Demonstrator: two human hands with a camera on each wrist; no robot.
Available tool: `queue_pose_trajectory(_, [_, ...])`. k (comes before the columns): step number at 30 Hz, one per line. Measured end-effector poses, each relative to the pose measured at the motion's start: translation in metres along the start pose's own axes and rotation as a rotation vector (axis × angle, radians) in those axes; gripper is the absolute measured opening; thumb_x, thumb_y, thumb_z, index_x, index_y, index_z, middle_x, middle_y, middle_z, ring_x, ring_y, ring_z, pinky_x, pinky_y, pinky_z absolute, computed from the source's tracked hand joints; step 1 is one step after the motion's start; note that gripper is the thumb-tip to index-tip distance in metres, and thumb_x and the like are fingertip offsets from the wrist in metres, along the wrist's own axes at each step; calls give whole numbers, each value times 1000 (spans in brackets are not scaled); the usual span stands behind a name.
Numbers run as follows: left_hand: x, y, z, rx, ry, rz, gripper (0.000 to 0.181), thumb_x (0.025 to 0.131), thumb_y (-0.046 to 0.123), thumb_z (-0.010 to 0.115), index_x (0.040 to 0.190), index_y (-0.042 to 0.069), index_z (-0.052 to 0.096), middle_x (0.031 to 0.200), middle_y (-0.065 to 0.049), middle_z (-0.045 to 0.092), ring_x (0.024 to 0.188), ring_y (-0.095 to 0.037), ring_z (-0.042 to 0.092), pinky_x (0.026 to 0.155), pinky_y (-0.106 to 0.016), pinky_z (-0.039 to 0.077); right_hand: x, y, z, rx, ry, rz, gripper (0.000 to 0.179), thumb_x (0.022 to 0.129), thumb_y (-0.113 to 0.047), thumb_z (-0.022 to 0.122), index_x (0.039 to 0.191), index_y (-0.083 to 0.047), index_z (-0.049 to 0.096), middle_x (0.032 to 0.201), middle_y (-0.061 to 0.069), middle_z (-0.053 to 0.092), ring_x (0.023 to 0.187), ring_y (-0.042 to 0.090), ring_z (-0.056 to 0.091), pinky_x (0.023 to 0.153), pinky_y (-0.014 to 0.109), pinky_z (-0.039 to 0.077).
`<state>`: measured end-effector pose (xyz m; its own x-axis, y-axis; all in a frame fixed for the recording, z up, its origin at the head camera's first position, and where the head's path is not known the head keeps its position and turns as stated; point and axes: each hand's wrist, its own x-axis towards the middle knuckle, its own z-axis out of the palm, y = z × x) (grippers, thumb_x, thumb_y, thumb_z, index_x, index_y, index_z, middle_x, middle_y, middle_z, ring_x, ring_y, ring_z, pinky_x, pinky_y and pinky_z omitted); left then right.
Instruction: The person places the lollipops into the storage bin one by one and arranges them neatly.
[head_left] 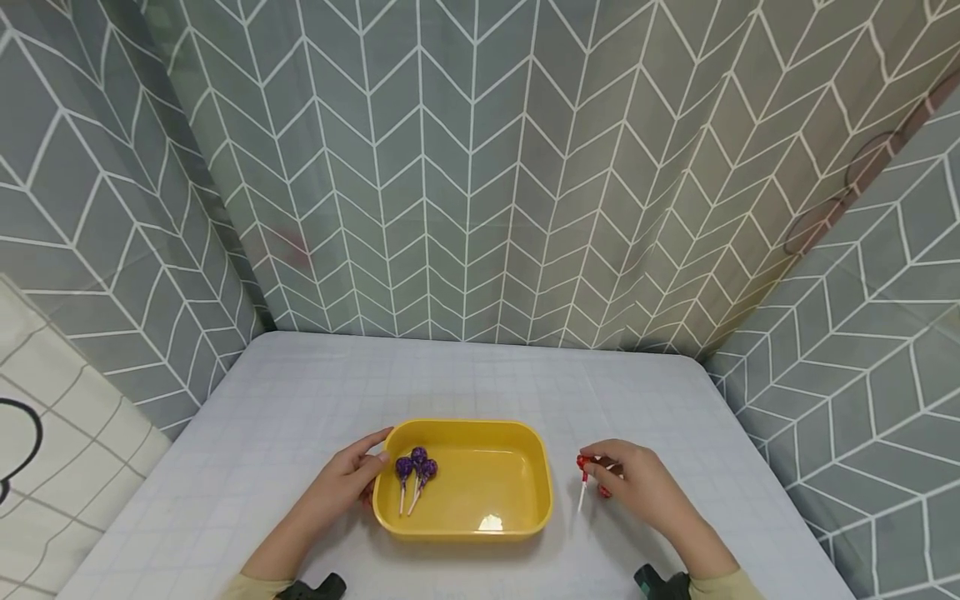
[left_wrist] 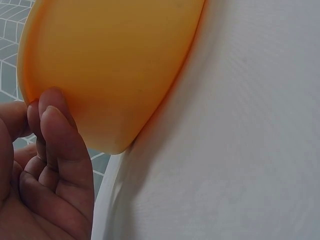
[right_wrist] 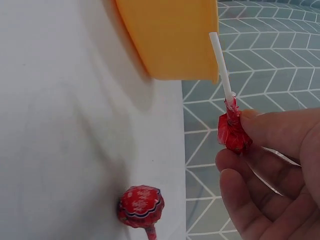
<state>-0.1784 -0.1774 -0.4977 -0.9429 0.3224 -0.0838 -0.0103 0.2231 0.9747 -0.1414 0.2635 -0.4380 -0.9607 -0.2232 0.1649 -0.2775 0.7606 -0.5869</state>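
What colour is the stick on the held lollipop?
The stick is white, showing best in the right wrist view.

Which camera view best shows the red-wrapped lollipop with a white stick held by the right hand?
The right wrist view: the red-wrapped lollipop with a white stick appears largest there, its whole stick showing beyond the right hand. The head view shows it small, partly hidden by that hand. The left wrist view shows none of it.

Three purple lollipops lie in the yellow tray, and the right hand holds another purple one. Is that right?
Not quite: the lollipop held in the right hand is red, as the right wrist view shows. The three purple ones in the tray are as you say.
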Motion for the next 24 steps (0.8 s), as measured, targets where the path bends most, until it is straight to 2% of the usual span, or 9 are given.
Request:
queue_pose_trajectory(5, [0, 1, 0, 6, 4, -6, 57, 102, 34, 55, 152, 10, 37, 79, -16, 64, 59, -22, 56, 53, -32, 50, 6, -5, -3, 2, 5, -42, 20, 89, -11, 75, 108, -13, 74, 97, -8, 68, 76, 8, 64, 63, 21, 54])
queue_pose_trajectory(14, [0, 1, 0, -6, 0, -8, 59, 103, 35, 54, 152, 10, 36, 84, -15, 66, 60, -22, 57, 54, -32, 51, 20, -16, -5, -40, -11, -37, 20, 89, -18, 76, 109, -19, 74, 97, -15, 67, 82, 5, 62, 73, 21, 54])
queue_pose_trajectory(24, [-1, 0, 0, 42, 10, 7, 54, 103, 32, 55, 150, 11, 40, 74, -14, 63, 56, -22, 58, 50, -33, 51, 34, -28, -6, -63, -31, -151, 22, 90, -16, 75, 111, -14, 74, 101, -13, 68, 82, 3, 61, 74, 22, 54])
